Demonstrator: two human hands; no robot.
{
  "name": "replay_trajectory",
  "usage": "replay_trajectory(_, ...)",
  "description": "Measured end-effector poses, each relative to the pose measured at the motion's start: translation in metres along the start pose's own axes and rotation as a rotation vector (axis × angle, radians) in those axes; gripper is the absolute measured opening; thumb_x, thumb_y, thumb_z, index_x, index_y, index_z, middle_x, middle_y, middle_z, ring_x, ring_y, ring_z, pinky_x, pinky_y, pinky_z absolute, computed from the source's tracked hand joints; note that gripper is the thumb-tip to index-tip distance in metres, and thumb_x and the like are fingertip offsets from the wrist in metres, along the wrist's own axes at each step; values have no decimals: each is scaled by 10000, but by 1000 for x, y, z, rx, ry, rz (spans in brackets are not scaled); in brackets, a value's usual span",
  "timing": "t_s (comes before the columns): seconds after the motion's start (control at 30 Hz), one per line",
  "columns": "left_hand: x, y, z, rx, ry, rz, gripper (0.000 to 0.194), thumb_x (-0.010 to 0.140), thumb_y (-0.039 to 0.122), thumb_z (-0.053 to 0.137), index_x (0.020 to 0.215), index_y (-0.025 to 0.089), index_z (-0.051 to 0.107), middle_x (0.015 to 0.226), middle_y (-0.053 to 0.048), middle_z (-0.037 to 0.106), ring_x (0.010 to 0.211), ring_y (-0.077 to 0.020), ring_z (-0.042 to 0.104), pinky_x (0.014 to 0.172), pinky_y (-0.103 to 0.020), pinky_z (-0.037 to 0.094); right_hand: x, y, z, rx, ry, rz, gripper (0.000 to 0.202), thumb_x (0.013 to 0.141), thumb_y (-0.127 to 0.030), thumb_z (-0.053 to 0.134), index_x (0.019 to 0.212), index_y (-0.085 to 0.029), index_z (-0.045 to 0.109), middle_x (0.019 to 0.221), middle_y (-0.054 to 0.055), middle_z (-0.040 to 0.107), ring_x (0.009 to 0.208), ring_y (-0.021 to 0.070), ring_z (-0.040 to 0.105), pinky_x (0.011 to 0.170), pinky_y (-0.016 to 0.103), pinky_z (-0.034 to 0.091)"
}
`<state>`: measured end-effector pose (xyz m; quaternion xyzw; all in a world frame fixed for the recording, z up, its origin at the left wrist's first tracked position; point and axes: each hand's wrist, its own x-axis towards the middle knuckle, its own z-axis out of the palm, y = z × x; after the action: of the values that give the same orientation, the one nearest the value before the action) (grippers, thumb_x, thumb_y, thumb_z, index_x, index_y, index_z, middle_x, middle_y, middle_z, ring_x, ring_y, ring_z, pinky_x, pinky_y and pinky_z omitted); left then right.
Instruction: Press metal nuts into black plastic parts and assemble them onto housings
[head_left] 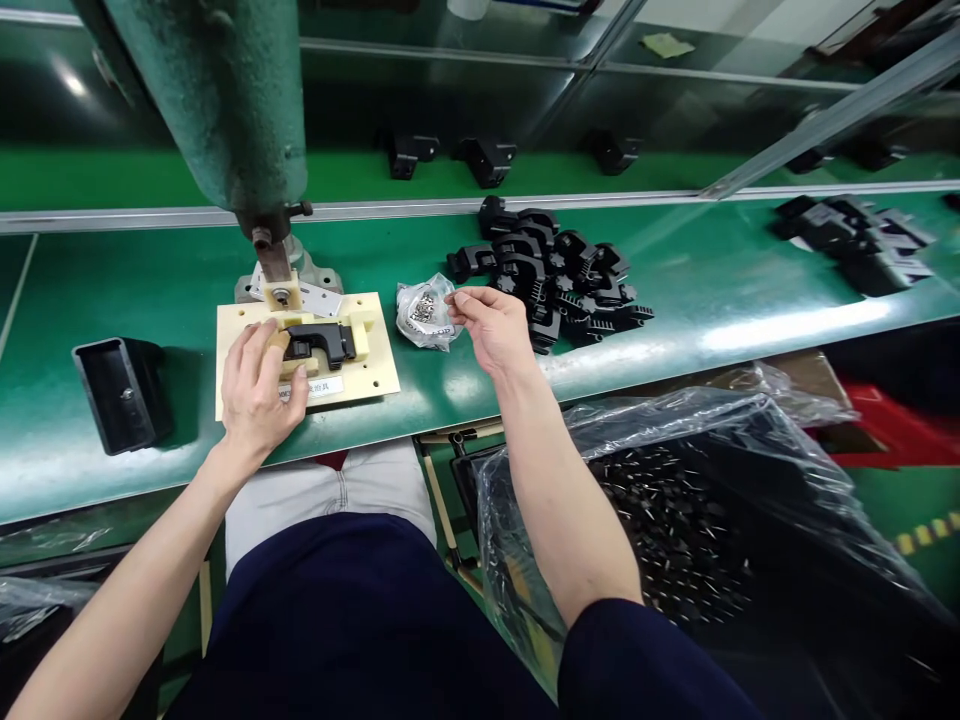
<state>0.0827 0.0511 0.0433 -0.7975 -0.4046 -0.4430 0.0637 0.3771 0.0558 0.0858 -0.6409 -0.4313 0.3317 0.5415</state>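
Observation:
My left hand (261, 385) rests on the cream fixture plate (382, 375), its fingers and thumb closed around a tan block (282, 340) on it. Beside those fingers, a black curved plastic part (326, 340) lies in the fixture. The metal ram of a green press (274, 255) stands just above and behind. My right hand (495, 325) is at the right edge of a clear plastic bag (424, 312) with small shiny metal pieces in it. Its thumb and fingertips are pinched together; what is between them is too small to make out.
Black plastic parts (540, 265) are heaped right of the bag. A black open box (120, 395) stands at the left. More black parts (855, 240) lie far right, and several sit behind the metal rail (420, 208). Below the bench edge, a plastic-lined container (750, 420) holds many small dark pieces.

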Motion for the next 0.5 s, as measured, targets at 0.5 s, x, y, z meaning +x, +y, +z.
replay_trajectory(0.5,-18,109,-70,-1413,-194,-1189,216,817,268,697,1022,217,652,803,-13,649,726,-121,603,701,-258,523,-161,-1,63,-406,-29,-1190,193,815,-58,571,893,-229,617,850,45,691,716,153,661,566,280,577)
